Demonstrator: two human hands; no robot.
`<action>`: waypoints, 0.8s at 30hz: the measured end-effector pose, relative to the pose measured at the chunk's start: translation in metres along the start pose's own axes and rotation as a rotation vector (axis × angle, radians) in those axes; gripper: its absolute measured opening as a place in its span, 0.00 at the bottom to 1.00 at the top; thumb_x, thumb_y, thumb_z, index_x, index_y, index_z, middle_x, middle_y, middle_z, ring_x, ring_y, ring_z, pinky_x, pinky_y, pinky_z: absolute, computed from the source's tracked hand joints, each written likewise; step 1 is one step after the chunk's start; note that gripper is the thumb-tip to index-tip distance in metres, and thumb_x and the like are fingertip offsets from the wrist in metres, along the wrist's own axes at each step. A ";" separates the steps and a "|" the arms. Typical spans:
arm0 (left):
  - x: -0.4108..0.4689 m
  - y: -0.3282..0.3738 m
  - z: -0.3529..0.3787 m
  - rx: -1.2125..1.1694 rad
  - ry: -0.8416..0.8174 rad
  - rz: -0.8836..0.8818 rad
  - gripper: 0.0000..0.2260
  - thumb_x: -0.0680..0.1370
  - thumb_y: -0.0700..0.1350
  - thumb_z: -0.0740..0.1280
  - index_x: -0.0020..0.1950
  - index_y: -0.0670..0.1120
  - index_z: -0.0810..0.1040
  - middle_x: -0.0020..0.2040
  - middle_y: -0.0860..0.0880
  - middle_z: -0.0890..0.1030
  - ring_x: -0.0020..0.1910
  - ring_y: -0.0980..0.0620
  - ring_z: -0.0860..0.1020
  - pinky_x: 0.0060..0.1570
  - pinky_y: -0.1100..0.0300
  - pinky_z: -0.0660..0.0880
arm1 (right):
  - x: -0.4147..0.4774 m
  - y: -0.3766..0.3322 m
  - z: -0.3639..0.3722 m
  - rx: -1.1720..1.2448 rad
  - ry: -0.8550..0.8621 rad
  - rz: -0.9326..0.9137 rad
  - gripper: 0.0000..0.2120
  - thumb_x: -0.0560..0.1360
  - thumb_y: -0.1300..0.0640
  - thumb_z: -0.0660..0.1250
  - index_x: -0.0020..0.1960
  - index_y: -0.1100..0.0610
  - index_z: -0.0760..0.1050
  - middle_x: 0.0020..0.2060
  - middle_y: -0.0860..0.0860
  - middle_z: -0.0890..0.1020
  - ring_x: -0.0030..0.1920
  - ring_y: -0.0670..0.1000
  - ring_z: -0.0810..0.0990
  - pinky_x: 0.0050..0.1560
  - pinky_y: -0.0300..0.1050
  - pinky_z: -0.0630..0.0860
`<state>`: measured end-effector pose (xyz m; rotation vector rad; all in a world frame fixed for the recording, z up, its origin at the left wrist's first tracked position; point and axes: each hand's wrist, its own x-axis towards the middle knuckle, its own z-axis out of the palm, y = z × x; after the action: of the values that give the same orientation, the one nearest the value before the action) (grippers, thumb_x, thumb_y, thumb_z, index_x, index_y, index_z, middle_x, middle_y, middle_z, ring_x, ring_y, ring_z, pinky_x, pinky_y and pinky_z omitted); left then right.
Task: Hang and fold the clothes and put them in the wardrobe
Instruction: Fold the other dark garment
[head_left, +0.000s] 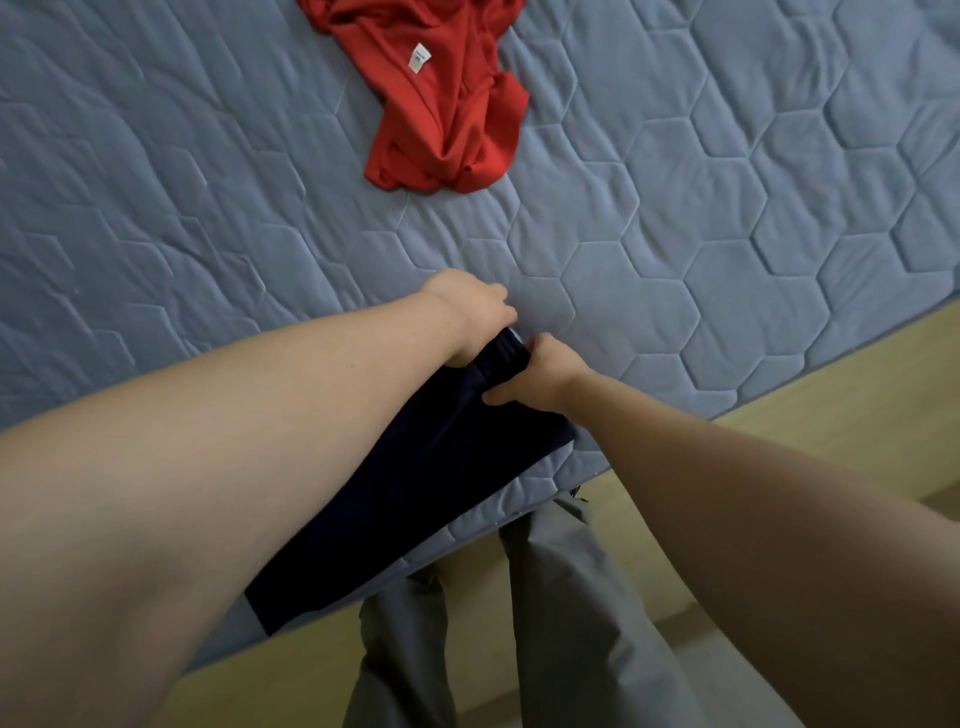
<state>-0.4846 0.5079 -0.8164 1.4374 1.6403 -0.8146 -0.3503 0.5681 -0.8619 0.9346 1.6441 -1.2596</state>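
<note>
Forearms reach over the bed (675, 260) edge, where a dark garment (415, 493) lies flat. Left hand (475, 317) and right hand (545, 374) grip its far end, fingers (540, 349) curled, probably squaring a fold. Farther off, a red shirt (447, 104) lies crumpled.

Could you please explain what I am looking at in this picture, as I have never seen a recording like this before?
There is no machine here. A person wears a single camera on their head, and it looks forward and down, so you see their own two bare arms reaching out. The blue quilted surface is a mattress. A crumpled red garment lies at its far side. Near the front edge lies a dark navy garment. The left hand and the right hand both grip its far end, close together. At the bottom you can see the person's grey trousers and a wooden floor.
</note>
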 end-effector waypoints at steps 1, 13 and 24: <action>0.001 0.000 -0.004 0.031 0.002 0.011 0.22 0.77 0.44 0.68 0.70 0.52 0.69 0.64 0.48 0.70 0.58 0.44 0.78 0.44 0.53 0.70 | 0.000 0.000 -0.001 0.010 -0.009 0.006 0.30 0.63 0.49 0.83 0.58 0.58 0.73 0.49 0.51 0.80 0.49 0.52 0.80 0.46 0.47 0.77; -0.087 0.082 0.145 -0.633 0.821 -0.614 0.29 0.64 0.37 0.71 0.66 0.47 0.73 0.71 0.46 0.69 0.66 0.44 0.72 0.63 0.46 0.70 | -0.011 0.008 0.003 0.156 0.079 -0.052 0.20 0.66 0.56 0.80 0.54 0.51 0.78 0.44 0.47 0.83 0.44 0.49 0.82 0.42 0.40 0.76; -0.059 0.085 0.201 -0.812 0.295 -0.560 0.54 0.71 0.49 0.74 0.80 0.53 0.34 0.81 0.50 0.35 0.81 0.44 0.38 0.77 0.36 0.49 | -0.073 -0.021 0.057 -0.092 0.348 -0.297 0.20 0.67 0.47 0.76 0.55 0.53 0.74 0.45 0.46 0.80 0.46 0.50 0.79 0.42 0.49 0.78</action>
<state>-0.3685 0.3192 -0.8586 0.5395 2.2800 -0.1385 -0.3331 0.5030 -0.7950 0.9140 2.1601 -1.2504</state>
